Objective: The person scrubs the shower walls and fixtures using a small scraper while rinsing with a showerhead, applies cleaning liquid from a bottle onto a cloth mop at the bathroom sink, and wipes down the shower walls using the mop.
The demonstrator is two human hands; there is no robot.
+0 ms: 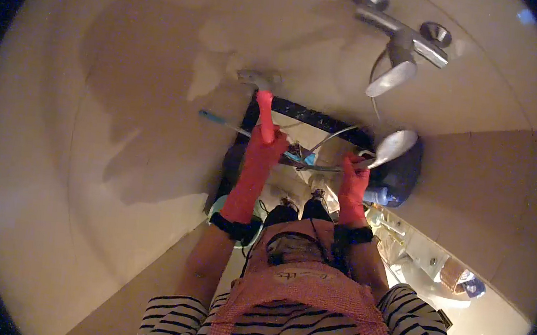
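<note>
My left hand (264,146), in a red rubber glove, is closed around the bright pink handle (264,109) of what looks like a brush. A greyish piece (258,78) at the handle's far end meets the beige wall; its exact kind is unclear. My right hand (355,172), gloved in red too, grips a shower head (393,147) by its handle. The head is tilted up to the right. A shower hose (333,138) loops between my hands.
A mixer tap (400,38) is fixed to the wall ahead. A blue-tipped stick (212,117) leans at the left. A blue bottle (379,195) stands at the right, near a dark basin-like shape (407,174). A pale bucket (219,208) is partly hidden behind my left forearm.
</note>
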